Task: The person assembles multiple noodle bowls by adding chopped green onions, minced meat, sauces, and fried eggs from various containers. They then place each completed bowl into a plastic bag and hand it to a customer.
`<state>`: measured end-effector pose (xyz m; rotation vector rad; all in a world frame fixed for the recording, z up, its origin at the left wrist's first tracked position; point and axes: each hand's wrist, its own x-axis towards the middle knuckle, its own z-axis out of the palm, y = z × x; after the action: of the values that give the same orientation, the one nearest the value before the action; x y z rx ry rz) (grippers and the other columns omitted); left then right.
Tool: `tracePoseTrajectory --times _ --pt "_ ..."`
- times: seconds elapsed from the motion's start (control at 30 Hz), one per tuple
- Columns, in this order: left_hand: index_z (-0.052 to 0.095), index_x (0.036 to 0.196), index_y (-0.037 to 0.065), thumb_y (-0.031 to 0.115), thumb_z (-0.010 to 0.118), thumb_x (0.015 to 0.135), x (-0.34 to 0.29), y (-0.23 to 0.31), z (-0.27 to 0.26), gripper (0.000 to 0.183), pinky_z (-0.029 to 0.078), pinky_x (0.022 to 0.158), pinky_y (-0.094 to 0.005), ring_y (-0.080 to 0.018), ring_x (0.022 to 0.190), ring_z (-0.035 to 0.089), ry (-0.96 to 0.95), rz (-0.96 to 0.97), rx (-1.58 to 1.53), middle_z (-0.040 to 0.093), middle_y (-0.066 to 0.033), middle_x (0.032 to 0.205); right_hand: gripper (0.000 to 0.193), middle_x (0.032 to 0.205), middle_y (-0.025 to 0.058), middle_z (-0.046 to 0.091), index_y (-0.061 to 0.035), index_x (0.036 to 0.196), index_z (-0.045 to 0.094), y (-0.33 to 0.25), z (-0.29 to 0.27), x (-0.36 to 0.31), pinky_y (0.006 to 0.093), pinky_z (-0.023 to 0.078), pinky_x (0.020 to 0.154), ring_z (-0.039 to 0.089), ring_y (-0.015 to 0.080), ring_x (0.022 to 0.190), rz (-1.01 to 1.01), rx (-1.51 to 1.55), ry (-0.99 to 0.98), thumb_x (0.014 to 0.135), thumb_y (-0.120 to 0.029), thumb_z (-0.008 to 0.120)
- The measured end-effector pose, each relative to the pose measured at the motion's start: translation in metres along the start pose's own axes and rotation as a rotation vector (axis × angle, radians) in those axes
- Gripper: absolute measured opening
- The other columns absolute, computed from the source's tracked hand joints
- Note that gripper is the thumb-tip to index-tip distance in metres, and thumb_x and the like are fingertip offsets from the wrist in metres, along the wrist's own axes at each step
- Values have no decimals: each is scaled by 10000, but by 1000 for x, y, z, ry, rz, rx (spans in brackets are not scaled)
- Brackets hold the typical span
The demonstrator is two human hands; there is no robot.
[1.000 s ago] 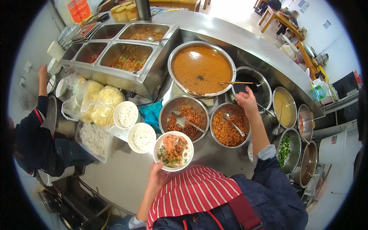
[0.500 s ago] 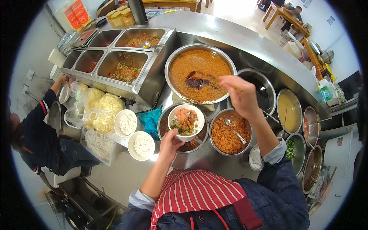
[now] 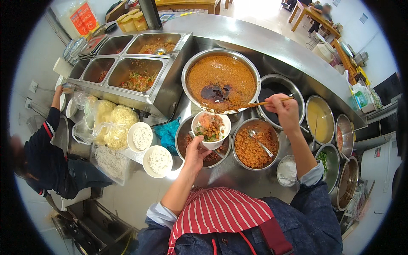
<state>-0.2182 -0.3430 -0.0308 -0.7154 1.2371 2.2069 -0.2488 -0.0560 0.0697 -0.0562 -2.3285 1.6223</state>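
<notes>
My left hand (image 3: 196, 154) grips a white bowl (image 3: 211, 145) by its near left side. Chopped orange-brown topping and green herbs (image 3: 211, 127) fill it. The bowl is held above a steel basin of brown bits (image 3: 183, 140). In my right hand (image 3: 285, 111) is a long wooden-handled utensil (image 3: 261, 103), pointing left. Its sauce-darkened end lies over the near rim of a large basin of orange-brown chilli sauce (image 3: 221, 76), just above the bowl; the tip's shape is unclear. A dark pool (image 3: 215, 92) shows in the sauce.
Two bowls of white noodles (image 3: 158, 160) stand left of my left hand, beside bagged yellow noodles (image 3: 121, 121). A basin of minced topping (image 3: 248, 148) with a spoon sits below my right forearm. More basins curve along the right. A co-worker (image 3: 51, 153) stands at left by steel trays (image 3: 149, 98).
My right hand has moved right and down, bringing the utensil out of the sauce to the basin's near rim. The bowl in my left hand has shifted slightly right and up. The co-worker's arm has moved.
</notes>
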Motion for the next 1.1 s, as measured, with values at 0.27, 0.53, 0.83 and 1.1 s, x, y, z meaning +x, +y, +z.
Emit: tracePoseTrajectory --times 0.27,0.53,0.83,1.1 --pt "468 1147 127 360 600 766 3 -2 -1 466 492 763 -396 -247 992 530 -13 6 -1 504 -111 1114 236 923 147 634 37 906 584 -60 -31 -50 269 539 718 639 191 825 148 242 123 935 -165 466" --pt "463 1147 134 363 616 756 5 -2 -2 479 491 758 -398 -260 981 530 -13 -5 -14 495 -117 1120 220 936 142 629 72 931 601 -33 -11 -24 267 533 748 631 171 833 -162 89 148 927 -104 468" --pt "454 1164 102 362 604 768 4 -2 -3 497 480 797 -383 -229 982 538 -18 -5 -13 508 -113 1116 218 897 154 632 54 948 566 -1 -22 6 271 548 702 644 194 764 226 293 216 921 -140 468" --pt "458 1165 105 347 596 780 2 -1 0 475 474 805 -374 -218 994 536 -12 -3 -26 516 -107 1116 239 927 154 631 59 942 575 -11 -17 8 258 536 723 640 174 804 81 182 203 931 -151 461"
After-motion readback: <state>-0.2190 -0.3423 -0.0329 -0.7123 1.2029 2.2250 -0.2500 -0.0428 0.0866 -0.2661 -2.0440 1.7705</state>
